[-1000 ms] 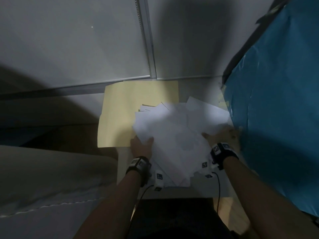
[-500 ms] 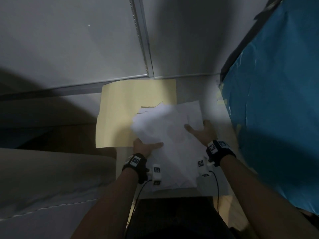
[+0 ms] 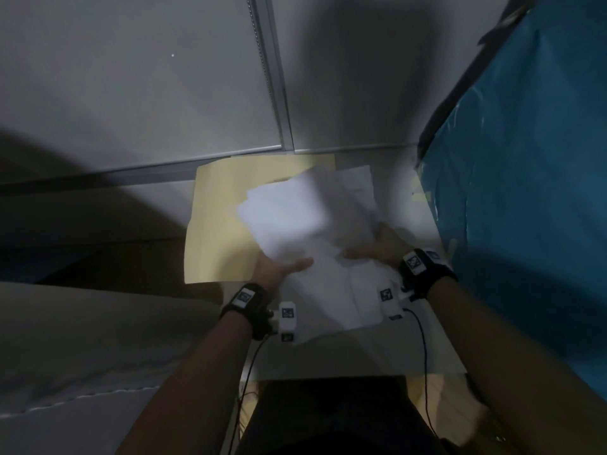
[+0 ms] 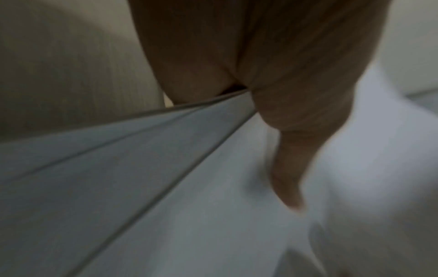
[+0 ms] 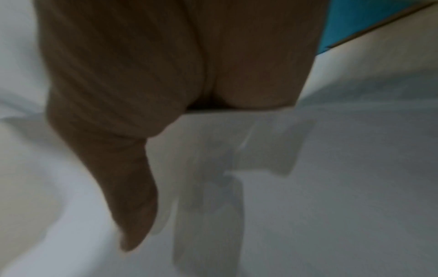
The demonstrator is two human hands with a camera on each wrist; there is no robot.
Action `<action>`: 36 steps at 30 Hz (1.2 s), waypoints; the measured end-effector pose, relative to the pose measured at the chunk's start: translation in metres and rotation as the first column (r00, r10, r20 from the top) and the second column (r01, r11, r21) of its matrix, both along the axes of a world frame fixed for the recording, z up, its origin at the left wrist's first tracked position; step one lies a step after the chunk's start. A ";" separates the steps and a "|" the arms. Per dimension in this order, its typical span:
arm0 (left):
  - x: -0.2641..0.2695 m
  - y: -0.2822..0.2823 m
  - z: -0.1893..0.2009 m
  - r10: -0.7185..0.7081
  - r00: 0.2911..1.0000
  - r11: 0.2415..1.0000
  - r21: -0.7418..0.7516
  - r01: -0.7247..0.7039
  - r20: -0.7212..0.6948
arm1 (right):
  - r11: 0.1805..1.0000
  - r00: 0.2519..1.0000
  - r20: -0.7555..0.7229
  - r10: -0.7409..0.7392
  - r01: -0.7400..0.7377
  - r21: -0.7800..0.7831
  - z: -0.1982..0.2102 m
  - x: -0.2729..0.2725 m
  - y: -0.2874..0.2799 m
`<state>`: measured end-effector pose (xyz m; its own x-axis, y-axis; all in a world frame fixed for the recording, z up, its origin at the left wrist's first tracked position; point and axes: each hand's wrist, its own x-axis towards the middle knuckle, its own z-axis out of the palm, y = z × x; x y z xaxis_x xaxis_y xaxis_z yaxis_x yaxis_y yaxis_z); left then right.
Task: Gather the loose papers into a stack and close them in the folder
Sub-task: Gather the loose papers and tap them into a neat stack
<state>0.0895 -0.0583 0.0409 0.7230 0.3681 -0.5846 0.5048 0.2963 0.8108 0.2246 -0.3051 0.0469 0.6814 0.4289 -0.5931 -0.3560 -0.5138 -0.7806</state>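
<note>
- Centre frame, left hand (image 3: 279, 269) and right hand (image 3: 377, 246) each grip the loose white paper sheets (image 3: 315, 231) over an open tan card folder (image 3: 223, 221).
- Wrist views alone show thumbs pinching the sheet edges.

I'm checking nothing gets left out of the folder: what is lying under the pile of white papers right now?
The white papers overlap the right part of the open tan folder; their near end lies over the pale tabletop. Each hand grips an edge. Anything beneath the pile is hidden.
</note>
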 end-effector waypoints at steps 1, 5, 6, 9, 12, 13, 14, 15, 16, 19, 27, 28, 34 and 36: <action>0.003 -0.004 0.002 -0.021 1.000 0.998 0.054 0.021 -0.010 | 0.997 0.997 0.058 0.054 -0.050 -0.066 0.003 0.000 0.008; 0.016 -0.004 0.025 0.057 0.987 0.975 0.205 -0.088 0.150 | 0.997 0.974 0.212 -0.076 0.069 0.041 0.040 0.009 0.011; 0.020 -0.003 0.036 0.060 0.976 0.966 0.235 -0.110 0.210 | 0.986 0.961 0.244 -0.129 0.098 0.137 0.050 0.011 0.009; 0.032 -0.003 0.065 0.063 0.942 0.947 0.278 -0.160 0.330 | 0.962 0.904 0.362 -0.227 0.149 0.231 0.080 0.008 0.014; 0.036 -0.003 0.077 0.060 0.935 0.932 0.316 -0.178 0.349 | 0.951 0.888 0.384 -0.254 0.157 0.267 0.092 0.000 0.016; 0.035 -0.002 0.080 0.071 0.940 0.928 0.323 -0.185 0.335 | 0.945 0.883 0.383 -0.270 0.167 0.281 0.096 -0.003 0.014; 0.034 0.000 0.079 0.070 0.944 0.927 0.329 -0.181 0.322 | 0.943 0.879 0.385 -0.281 0.179 0.279 0.097 -0.005 0.011; 0.032 0.001 0.080 0.069 0.947 0.929 0.327 -0.175 0.312 | 0.943 0.880 0.382 -0.283 0.183 0.277 0.099 -0.008 0.008; 0.030 0.004 0.081 0.055 0.950 0.932 0.325 -0.159 0.308 | 0.946 0.885 0.379 -0.272 0.174 0.273 0.095 -0.009 0.004; 0.029 0.011 0.077 -0.049 0.948 0.935 0.347 -0.067 0.316 | 0.951 0.889 0.381 -0.255 0.159 0.264 0.088 -0.012 0.000; 0.031 -0.009 0.049 -0.001 0.983 0.919 0.388 -0.072 0.185 | 0.969 0.892 0.392 -0.226 0.166 0.180 0.064 -0.015 0.022; 0.032 -0.007 0.054 0.021 0.976 0.922 0.373 -0.103 0.216 | 0.970 0.886 0.405 -0.227 0.167 0.178 0.072 -0.015 0.022; 0.030 -0.004 0.078 -0.042 0.968 0.903 0.425 -0.069 0.247 | 0.984 0.825 0.539 -0.169 0.111 0.138 0.105 -0.021 0.022; 0.027 -0.003 0.077 -0.057 0.961 0.909 0.412 -0.061 0.270 | 0.977 0.859 0.471 -0.201 0.138 0.165 0.095 -0.024 0.018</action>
